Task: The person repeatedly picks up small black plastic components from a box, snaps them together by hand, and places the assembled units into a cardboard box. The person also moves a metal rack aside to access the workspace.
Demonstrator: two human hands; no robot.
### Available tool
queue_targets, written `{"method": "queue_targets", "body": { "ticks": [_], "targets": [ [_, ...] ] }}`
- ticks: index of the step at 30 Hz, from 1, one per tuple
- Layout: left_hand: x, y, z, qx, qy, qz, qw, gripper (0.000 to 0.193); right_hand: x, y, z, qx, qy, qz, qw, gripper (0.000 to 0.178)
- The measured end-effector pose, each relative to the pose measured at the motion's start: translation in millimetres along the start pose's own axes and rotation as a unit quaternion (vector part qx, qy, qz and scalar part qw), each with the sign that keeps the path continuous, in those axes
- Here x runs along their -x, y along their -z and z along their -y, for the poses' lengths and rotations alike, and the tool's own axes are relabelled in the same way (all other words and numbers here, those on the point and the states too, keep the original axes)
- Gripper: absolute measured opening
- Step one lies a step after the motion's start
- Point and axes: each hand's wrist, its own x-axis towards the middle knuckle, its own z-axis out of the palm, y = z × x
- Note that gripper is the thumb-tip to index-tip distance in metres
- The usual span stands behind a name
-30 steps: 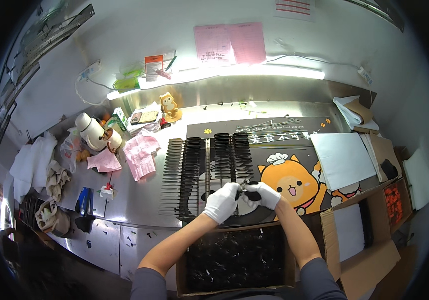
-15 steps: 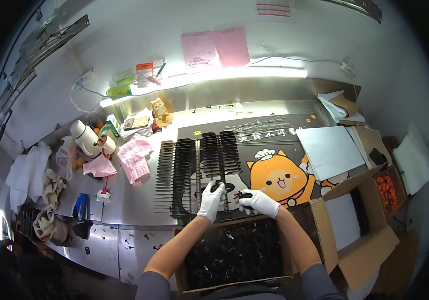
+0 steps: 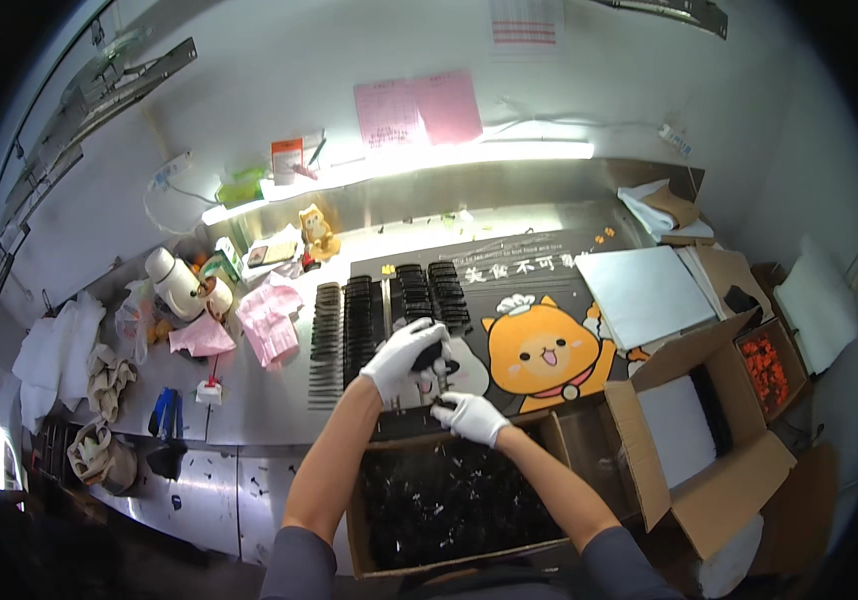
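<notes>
My left hand, in a white glove, is closed around a black part mostly covered by the fingers. Just below and to its right, my gloved right hand has its fingers pinched together beneath that part. Whatever the right hand pinches is too small and blurred to name. Rows of thin black comb-like pieces stand closely stacked on a dark cartoon mat, left of and beyond my hands. Under my forearms a cardboard box holds a heap of small black parts.
To the right are an open carton, a box of orange-red pieces and a white sheet stack. At left lie pink cloths, a white flask and blue-handled pliers. A lit tube runs along the back.
My left hand has moved forward and a little left, over the lower ends of the black rows. My right hand has come left and slightly nearer me. The whole view has shifted slightly.
</notes>
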Motion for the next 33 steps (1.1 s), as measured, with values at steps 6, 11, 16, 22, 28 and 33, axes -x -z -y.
{"method": "queue_targets", "body": {
  "ticks": [6,11,16,22,28,33],
  "targets": [
    [53,-12,71,-0.175,0.027,0.004,0.984,0.023,50,56,26,-0.149,-0.009,0.177,0.973,0.018],
    [71,-52,155,-0.301,-0.152,-0.202,0.919,0.016,63,24,9,0.101,0.029,0.098,0.990,0.021],
    [83,-58,180,0.012,0.208,-0.036,0.977,0.019,80,-19,-26,0.411,0.056,-0.046,0.909,0.012],
    [107,-25,160,-0.056,0.124,0.038,0.990,0.065,91,9,-14,0.090,-0.003,0.021,0.996,0.021],
    [105,-25,173,-0.109,0.044,0.033,0.993,0.068,92,-16,-1,0.242,0.243,-0.015,0.939,0.020],
    [100,-50,193,-0.625,-0.090,-0.133,0.764,0.040,113,-49,-34,0.002,-0.066,0.122,0.990,0.031]
  ]
}}
